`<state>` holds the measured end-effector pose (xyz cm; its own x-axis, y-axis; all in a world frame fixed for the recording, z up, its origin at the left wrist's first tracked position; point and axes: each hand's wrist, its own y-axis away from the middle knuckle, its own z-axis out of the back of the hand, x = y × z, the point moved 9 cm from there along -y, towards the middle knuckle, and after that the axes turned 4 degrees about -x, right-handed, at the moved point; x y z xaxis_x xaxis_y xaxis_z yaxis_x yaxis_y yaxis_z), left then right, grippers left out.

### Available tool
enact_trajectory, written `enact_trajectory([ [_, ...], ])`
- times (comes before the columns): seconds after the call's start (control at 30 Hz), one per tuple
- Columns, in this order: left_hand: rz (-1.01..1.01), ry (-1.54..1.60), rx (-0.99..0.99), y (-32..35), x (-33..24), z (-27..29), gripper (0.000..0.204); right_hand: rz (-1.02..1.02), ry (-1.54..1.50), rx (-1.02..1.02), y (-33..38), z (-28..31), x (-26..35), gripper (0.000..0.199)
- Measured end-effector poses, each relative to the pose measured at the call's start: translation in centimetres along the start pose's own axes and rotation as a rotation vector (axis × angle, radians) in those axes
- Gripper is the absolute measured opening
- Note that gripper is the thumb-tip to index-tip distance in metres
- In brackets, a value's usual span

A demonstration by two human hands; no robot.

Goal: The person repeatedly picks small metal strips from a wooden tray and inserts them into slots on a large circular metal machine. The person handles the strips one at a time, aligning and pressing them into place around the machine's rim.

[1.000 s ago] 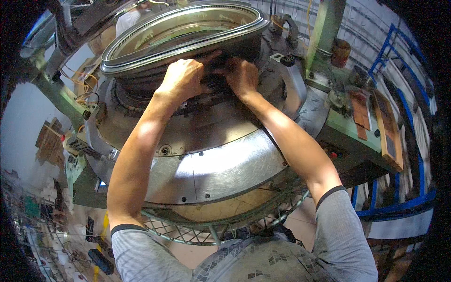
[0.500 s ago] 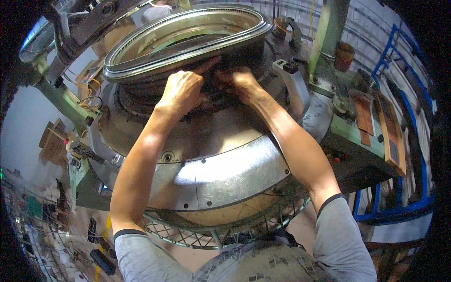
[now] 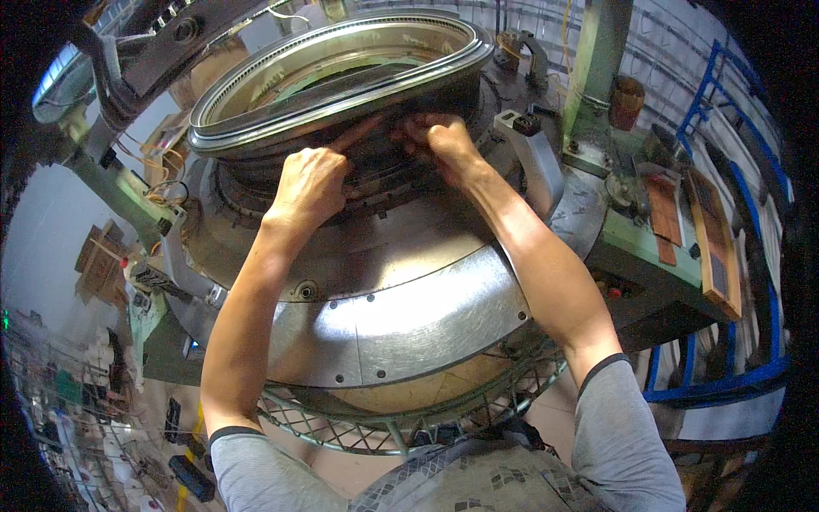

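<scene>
A large round machine with a metal ring (image 3: 341, 107) on top fills the middle; it looks like a circular knitting machine. My left hand (image 3: 311, 183) is at the front of the dark cylinder (image 3: 273, 166) under the ring. Its index finger stretches toward the cylinder, its thumb stands apart below, and I see nothing held in it. Just to the right, my right hand (image 3: 448, 145) reaches into the shadow below the ring with its fingers curled together. Whatever lies between those fingertips is too dark to make out.
A polished curved plate (image 3: 418, 316) lies beneath my forearms. Green posts (image 3: 597, 85) rise on both sides. A silver bracket (image 3: 533, 149) stands right of my right hand. Farther right are a wood-framed panel (image 3: 712, 243) and a blue metal rack (image 3: 734, 375).
My left hand has shifted left and slightly down, away from the right hand. My right hand has moved slightly, with its fingers still curled under the ring.
</scene>
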<state>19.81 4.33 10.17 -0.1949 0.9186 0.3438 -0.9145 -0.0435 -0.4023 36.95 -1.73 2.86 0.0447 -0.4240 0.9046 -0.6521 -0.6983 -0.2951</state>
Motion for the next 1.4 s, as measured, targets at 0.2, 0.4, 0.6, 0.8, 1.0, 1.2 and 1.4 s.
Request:
enact_trajectory([
  [0.2,0.039,0.271,-0.173,3.2,0.7,1.8,0.023,-0.193,-0.055,0.247,3.0,-5.5,-1.1,0.029],
  [0.4,0.768,1.22,-0.615,10.2,9.1,-3.8,0.008,-0.354,-0.203,-0.107,1.1,-1.9,-3.1,0.023],
  [0.6,1.159,1.957,-0.703,10.9,15.4,-11.4,0.009,0.117,0.288,-0.333,0.6,1.5,-1.1,0.012],
  [0.8,1.158,2.202,-0.608,6.0,10.3,-9.6,0.009,0.243,0.564,-0.11,6.9,-4.4,4.1,0.017],
  [1.0,0.519,2.133,-0.44,3.1,-5.8,1.1,0.025,0.385,0.376,0.005,22.1,-1.0,9.8,0.013],
  [1.2,0.257,1.426,-0.238,8.7,-29.8,7.7,0.028,0.096,0.526,-0.491,40.6,17.0,9.3,0.012],
  [1.4,-0.027,1.509,-0.12,8.3,-49.8,1.3,0.035,-0.1,0.354,-1.056,53.3,32.5,13.7,0.015],
])
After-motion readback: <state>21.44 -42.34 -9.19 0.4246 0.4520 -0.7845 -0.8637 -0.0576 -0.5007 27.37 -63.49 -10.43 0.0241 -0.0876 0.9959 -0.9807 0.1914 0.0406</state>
